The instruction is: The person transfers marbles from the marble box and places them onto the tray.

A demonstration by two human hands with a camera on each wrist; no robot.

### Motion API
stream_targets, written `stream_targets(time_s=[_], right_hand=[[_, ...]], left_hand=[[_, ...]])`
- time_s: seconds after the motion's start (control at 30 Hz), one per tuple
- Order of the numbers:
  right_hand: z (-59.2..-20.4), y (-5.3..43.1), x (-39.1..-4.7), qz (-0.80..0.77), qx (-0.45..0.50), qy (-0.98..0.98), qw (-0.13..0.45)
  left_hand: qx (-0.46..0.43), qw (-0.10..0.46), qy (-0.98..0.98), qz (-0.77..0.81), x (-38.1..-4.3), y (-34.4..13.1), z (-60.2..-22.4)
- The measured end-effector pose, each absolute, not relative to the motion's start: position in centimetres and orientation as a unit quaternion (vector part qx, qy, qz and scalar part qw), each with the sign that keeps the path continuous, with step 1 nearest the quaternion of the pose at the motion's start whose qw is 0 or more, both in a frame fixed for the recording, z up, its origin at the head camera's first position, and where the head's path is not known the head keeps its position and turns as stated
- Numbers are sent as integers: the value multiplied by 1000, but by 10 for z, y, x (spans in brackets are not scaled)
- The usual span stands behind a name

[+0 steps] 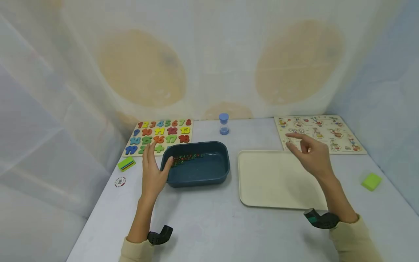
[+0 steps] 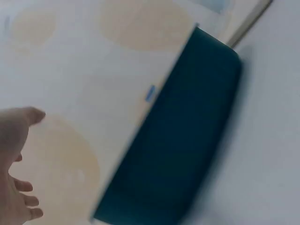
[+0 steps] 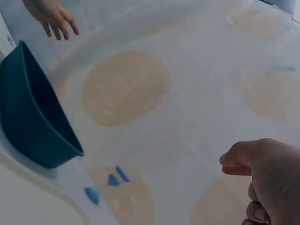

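**Loose bits sit at the far left of a smooth basin, both hands unladen**

The left hand (image 1: 154, 174) hovers at the left end of the dark teal basin (image 1: 196, 182), relaxed, thumb and fingers spread, grasping nothing; the wrist views show it apart from the walls. The right hand (image 1: 314, 156) hangs above the far right part of the cream tray (image 1: 268, 182), released too, thumb and forefinger curved with a gap between them, the other fingers folded.

The basin stands on the bench (image 1: 209, 225), left of the tray. The likeliest mishap is a spill: a knock or lift at the left end alone could tip it and send the small red and green bits (image 1: 188, 158) sliding, since its floor looks slick. So small, they might also slip from a hasty pinch. The tray's low lip would probably do little to stop anything rolling. Reaching far, a sleeve or wrist camera (image 1: 160, 234) might catch a rim.

The basin is deep, round-cornered and seemingly plastic; the tray is flat, matte and shallow. Far left, a number board (image 1: 152, 136) carries thick, bright numerals; the basin hides its near right corner. The slim blue-capped hourglass (image 1: 224, 123) beyond could topple if bumped.
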State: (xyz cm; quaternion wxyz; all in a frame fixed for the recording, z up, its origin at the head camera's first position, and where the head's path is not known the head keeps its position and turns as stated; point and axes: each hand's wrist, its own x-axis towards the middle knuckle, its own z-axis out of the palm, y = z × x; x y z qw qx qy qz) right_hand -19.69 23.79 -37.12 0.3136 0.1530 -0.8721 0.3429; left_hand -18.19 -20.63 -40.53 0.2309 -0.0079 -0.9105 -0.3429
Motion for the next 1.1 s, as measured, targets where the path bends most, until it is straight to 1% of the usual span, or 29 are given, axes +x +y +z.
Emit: stream_targets(time_s=[0.2, 0.27, 0.37, 0.43, 0.53, 0.77, 0.93, 1.1], right_hand=[[-415, 196, -210, 419, 203, -871, 154], [-425, 179, -217, 434, 220, -866, 113], [-432, 148, -228, 457, 238, -854, 66], [-432, 127, -236, 468, 253, -845, 44], [-428, 93, -249, 483, 278, -830, 15], [-429, 27, -287, 485, 304, -819, -40], [-439, -2, -308, 461, 309, -829, -73], [-449, -13, -323, 417, 293, -854, -108]], left_hand=[[2, 157, -894, -420, -183, -223, -451], [-7, 122, -881, -458, -186, -227, -463], [-17, 70, -860, -504, -188, -232, -477], [-17, 43, -854, -518, -188, -234, -483], [-12, 25, -854, -519, -187, -235, -487], [-7, 11, -830, -558, -179, -225, -475], [-6, 11, -826, -563, -173, -222, -470], [-9, 11, -819, -574, -179, -230, -483]])
